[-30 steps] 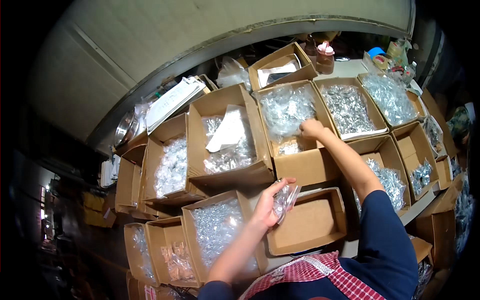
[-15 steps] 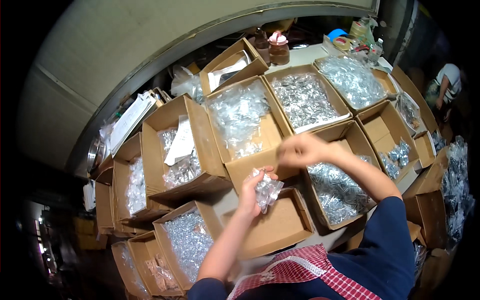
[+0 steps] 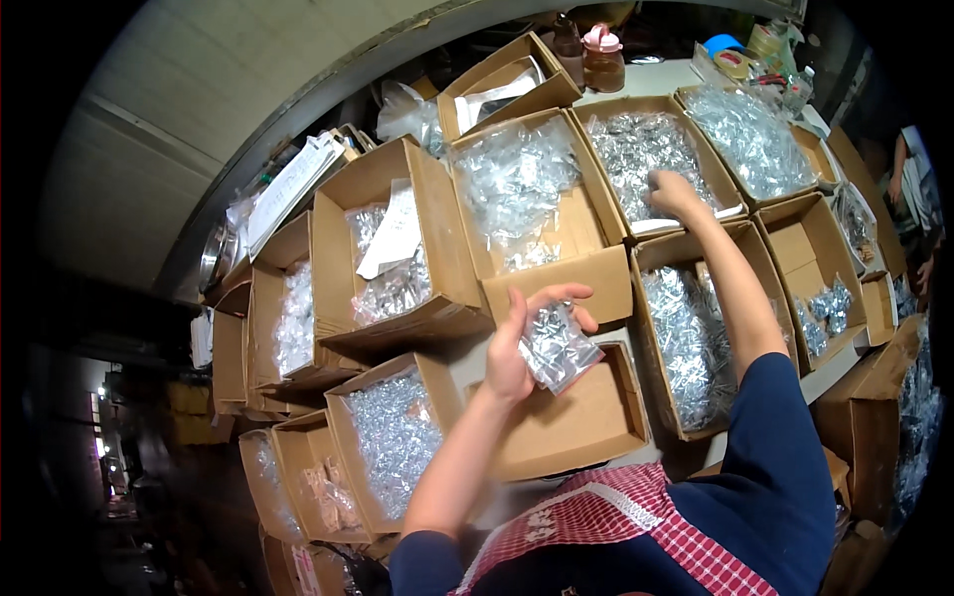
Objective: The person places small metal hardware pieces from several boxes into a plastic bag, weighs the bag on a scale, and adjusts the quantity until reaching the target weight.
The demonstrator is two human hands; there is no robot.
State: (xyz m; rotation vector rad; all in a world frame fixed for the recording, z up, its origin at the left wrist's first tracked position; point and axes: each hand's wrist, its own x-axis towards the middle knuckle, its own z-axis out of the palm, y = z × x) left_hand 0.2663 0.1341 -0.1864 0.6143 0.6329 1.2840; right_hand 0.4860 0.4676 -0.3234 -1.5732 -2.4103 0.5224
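Note:
My left hand (image 3: 509, 360) holds a small clear plastic bag (image 3: 559, 350) of shiny metal parts, thumb and fingers around its sides. The bag is above an open cardboard box (image 3: 581, 437) whose bare bottom shows. My right hand (image 3: 678, 193) reaches into a farther box with its fingers curled down against loose silver metal pieces (image 3: 636, 139). Its fingertips are partly hidden, so I cannot make out what they grip. Nearer, below my right forearm, another box holds long shiny metal pieces (image 3: 686, 348).
Left of the right hand's box stands a box of clear bags (image 3: 517, 179). A box of small silver parts (image 3: 393, 437) is near my left forearm. A pink-lidded jar (image 3: 603, 62) and tape rolls (image 3: 733, 63) stand at the back. Another person's arm (image 3: 897, 174) shows at far right.
My right hand has moved from beside the left hand, away and to the right, into the box of metal pieces. My left hand has turned the bag more face-up. The view has shifted.

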